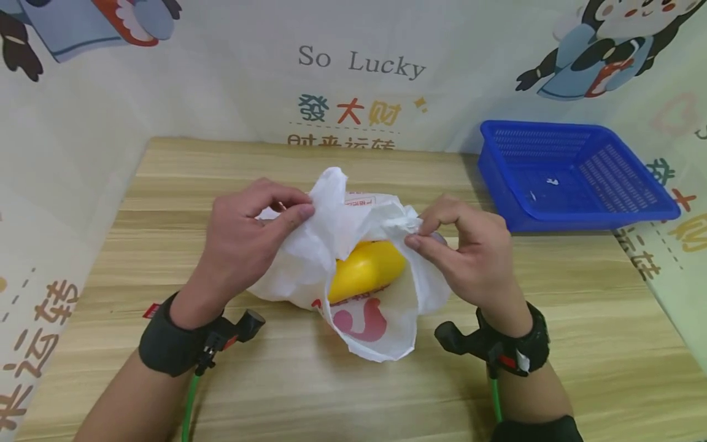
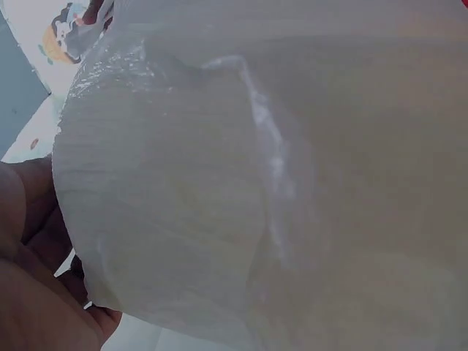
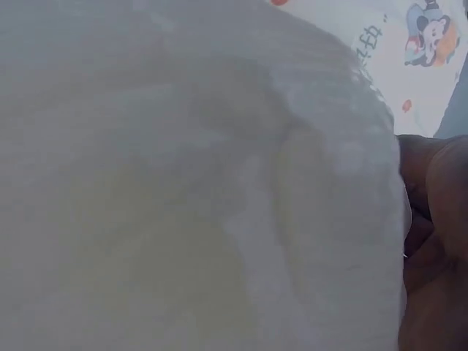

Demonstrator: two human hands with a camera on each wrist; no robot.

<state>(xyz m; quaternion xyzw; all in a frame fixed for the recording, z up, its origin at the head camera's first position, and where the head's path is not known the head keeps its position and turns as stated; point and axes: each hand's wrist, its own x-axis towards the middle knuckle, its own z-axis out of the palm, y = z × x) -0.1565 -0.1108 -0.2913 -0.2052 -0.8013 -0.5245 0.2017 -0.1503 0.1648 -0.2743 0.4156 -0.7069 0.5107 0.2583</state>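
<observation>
A white plastic bag (image 1: 298,270) with red print lies on the table, its mouth spread toward me. Inside it shows a smooth yellow object (image 1: 367,269), partly covered by the bag's folds. My left hand (image 1: 243,236) pinches the bag's left edge between thumb and fingers. On the opposite side, my right hand (image 1: 469,248) pinches the bunched right edge. A small greyish rounded thing peeks out beside the right fingers. In the left wrist view the thin bag (image 2: 168,183) fills most of the picture, and likewise the bag (image 3: 219,183) in the right wrist view.
A blue plastic basket (image 1: 580,212) stands at the back right of the wooden table (image 1: 331,399), with small white scraps on its bottom. Printed cloth (image 1: 221,73) hangs behind and along both sides. Green cables run from both wrist cameras.
</observation>
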